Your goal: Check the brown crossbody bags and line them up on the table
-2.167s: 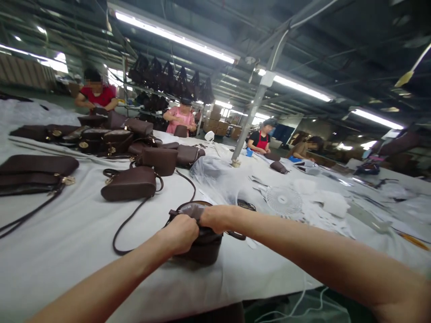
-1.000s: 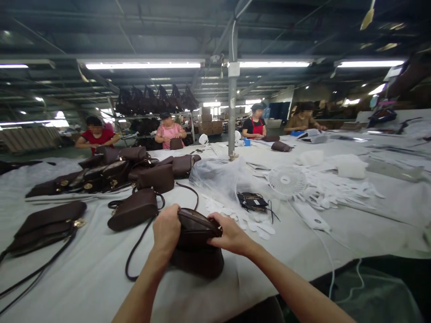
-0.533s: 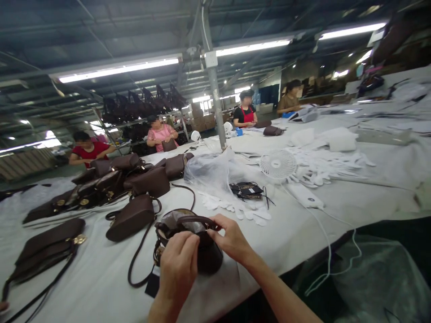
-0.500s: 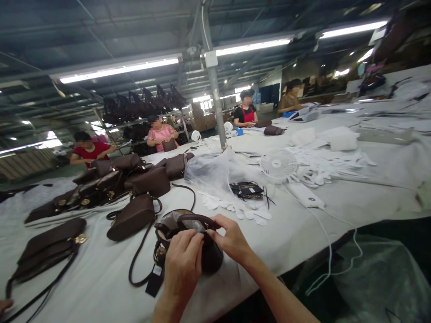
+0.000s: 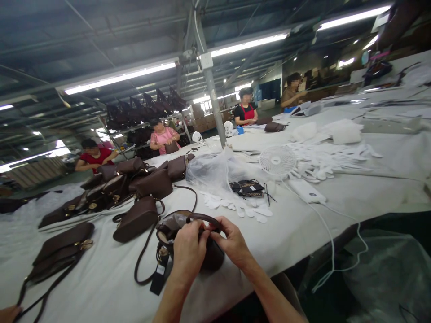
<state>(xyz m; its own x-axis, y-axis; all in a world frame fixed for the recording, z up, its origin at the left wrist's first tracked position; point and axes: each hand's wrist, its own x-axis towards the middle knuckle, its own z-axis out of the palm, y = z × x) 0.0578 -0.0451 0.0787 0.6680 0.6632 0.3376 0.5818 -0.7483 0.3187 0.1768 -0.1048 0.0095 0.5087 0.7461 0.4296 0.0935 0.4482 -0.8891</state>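
Observation:
A dark brown handbag [image 5: 212, 258] stands open at the table's front edge, grey lining or filling showing in its mouth. My left hand [image 5: 189, 246] is closed at the bag's top edge, fingers pinched together. Close against it, my right hand [image 5: 230, 240] pinches at the same spot, just under the curved handle [image 5: 205, 216]. What lies between the fingertips is too small to make out. From the bag's left side hang a black tag [image 5: 158, 280] and a long strap [image 5: 141, 260] looped on the table.
Several brown bags [image 5: 134, 220] lie to the left. Behind are a plastic bag [image 5: 210, 172], black tags [image 5: 249, 188], a white fan [image 5: 278, 160], white cut pieces [image 5: 316, 163] and a cabled white box [image 5: 307, 191]. Another person's hand [image 5: 10, 313] touches a strap at lower left. Several people work beyond.
Both my hands stay at the bag's top edge; my left hand has turned, its knuckles higher. The view has shifted slightly. At lower left, the other person's hand reaches further in.

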